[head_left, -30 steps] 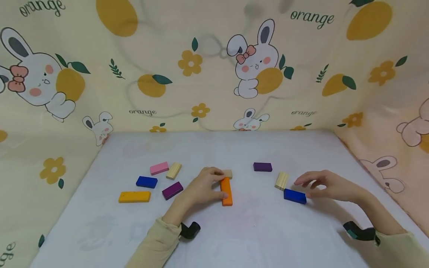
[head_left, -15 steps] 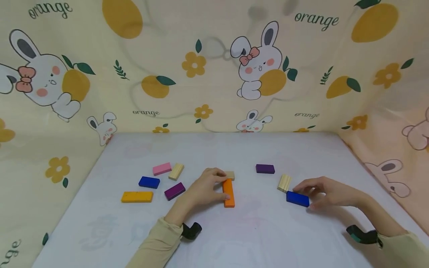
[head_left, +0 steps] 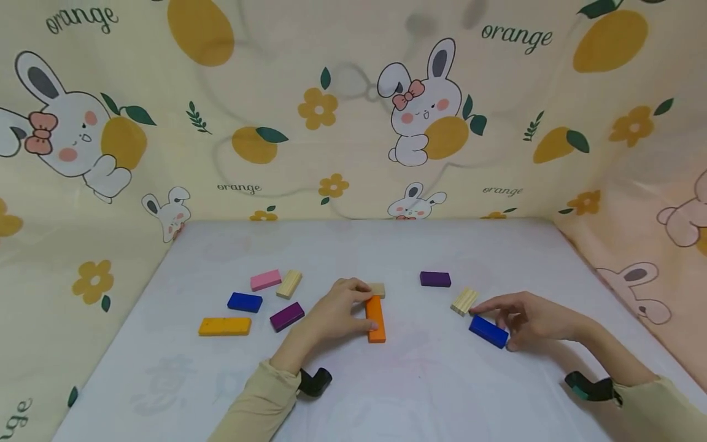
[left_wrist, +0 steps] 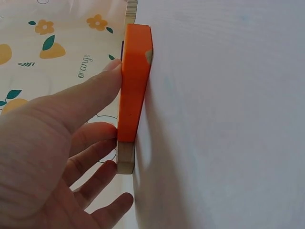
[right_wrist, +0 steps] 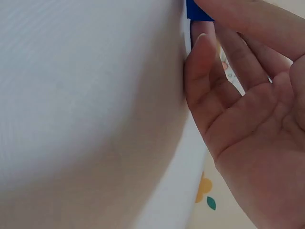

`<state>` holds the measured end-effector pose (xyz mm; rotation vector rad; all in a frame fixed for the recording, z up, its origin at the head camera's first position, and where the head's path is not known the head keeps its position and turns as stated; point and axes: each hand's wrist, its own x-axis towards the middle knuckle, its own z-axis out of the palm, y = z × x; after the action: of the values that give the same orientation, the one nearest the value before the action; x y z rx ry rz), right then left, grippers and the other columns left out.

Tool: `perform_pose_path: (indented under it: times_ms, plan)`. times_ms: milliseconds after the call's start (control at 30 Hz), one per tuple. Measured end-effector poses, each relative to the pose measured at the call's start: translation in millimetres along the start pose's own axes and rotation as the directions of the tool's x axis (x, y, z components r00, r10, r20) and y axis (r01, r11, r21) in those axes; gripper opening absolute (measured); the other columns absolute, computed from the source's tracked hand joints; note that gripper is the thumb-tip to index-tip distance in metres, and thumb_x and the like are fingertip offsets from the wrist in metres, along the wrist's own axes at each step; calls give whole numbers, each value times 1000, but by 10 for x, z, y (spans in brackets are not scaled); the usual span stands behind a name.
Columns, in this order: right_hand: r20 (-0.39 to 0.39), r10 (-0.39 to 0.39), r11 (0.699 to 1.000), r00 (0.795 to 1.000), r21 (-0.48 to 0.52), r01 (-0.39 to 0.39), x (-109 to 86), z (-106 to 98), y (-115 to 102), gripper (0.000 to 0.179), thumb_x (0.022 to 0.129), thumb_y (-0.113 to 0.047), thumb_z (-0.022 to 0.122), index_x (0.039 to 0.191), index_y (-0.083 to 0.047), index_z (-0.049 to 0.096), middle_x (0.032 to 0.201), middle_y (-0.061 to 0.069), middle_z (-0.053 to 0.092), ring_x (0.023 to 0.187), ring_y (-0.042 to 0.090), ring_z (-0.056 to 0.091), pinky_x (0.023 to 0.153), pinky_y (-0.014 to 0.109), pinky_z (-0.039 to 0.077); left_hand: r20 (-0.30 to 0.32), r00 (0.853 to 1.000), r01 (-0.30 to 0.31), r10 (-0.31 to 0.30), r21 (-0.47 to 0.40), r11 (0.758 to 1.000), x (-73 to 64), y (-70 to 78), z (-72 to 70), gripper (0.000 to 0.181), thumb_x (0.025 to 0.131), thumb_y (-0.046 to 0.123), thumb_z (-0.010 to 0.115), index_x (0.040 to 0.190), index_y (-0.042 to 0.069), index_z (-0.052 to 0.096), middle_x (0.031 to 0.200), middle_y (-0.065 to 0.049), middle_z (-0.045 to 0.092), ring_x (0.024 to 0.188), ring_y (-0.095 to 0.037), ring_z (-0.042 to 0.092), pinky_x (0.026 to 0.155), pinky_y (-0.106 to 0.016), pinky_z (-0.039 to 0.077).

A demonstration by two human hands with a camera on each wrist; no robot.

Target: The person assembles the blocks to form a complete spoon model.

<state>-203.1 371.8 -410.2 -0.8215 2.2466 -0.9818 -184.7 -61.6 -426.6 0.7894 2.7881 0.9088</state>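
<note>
My left hand (head_left: 353, 302) lies flat on the white table (head_left: 420, 393), with its thumb pressed against the long side of an orange block (head_left: 375, 320). Its fingers reach a small bare-wood block (head_left: 378, 289) butted against the orange block's far end. In the left wrist view the orange block (left_wrist: 135, 90) and the wood block (left_wrist: 125, 160) lie in line beside my straight fingers (left_wrist: 90, 143). My right hand (head_left: 499, 323) pinches a blue block (head_left: 488, 331) between thumb and fingers. Only a corner of the blue block (right_wrist: 196, 11) shows in the right wrist view.
A bare-wood block (head_left: 464, 301) and a purple block (head_left: 435, 279) lie just beyond my right hand. On the left are pink (head_left: 266, 280), wood (head_left: 289, 283), blue (head_left: 245, 301), purple (head_left: 286, 316) and yellow (head_left: 224, 326) blocks. Patterned cloth walls (head_left: 353, 123) enclose the table.
My right hand came down from hovering and closed on the blue block, which has turned slightly. My left hand has stayed against the orange block.
</note>
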Motion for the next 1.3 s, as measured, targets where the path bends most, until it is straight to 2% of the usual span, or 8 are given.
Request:
perform_pose_path:
  times_ms: [267,467,767,867,1000,1300]
  plan:
    - [16,-15,1000,1000,24,15,45,4,7,68,78,-2,79,140,-13,55,100,15,58,85,25,56,65,31,54,-3,1000,-11,11,2,1000,-10,-17,-3,64,83,43,78,134,8,62,137,1,52,130,-19,39,107,-40,37]
    - [19,-43,998,999,40,42,65,-2,-15,68,76,-1,81,139,-9,56,110,11,61,83,27,55,63,30,53,-10,999,-42,42,5,999,-19,1,-21,63,83,41,79,132,5,62,135,-2,53,129,-21,40,107,-39,37]
    - [30,-50,997,998,67,48,87,-2,-13,69,76,1,80,140,-9,55,113,12,59,83,28,55,63,30,53,-1,1000,-19,19,19,1000,-22,-1,-16,63,84,43,78,133,8,63,136,1,53,129,-20,39,107,-39,38]
    - [19,-46,996,999,71,45,94,8,-17,68,75,0,81,138,-9,56,108,14,59,84,28,56,64,31,54,-4,1000,-22,22,17,1000,-16,-8,-15,63,84,43,78,133,8,63,135,1,53,129,-19,40,106,-39,38]
    - [-3,-31,997,1000,65,31,94,37,-29,68,75,-5,83,137,-9,56,101,16,59,87,29,57,68,33,54,-2,1000,-18,18,3,1000,-21,1,-11,63,83,42,78,133,8,63,135,0,53,129,-20,40,107,-38,37]
    - [-53,-12,1000,999,-23,11,158,142,-180,68,75,-15,86,136,-11,55,99,11,60,90,29,57,75,33,53,-6,1000,-9,9,6,1000,-25,10,-16,63,83,42,79,133,8,63,135,0,53,129,-20,40,107,-38,37]
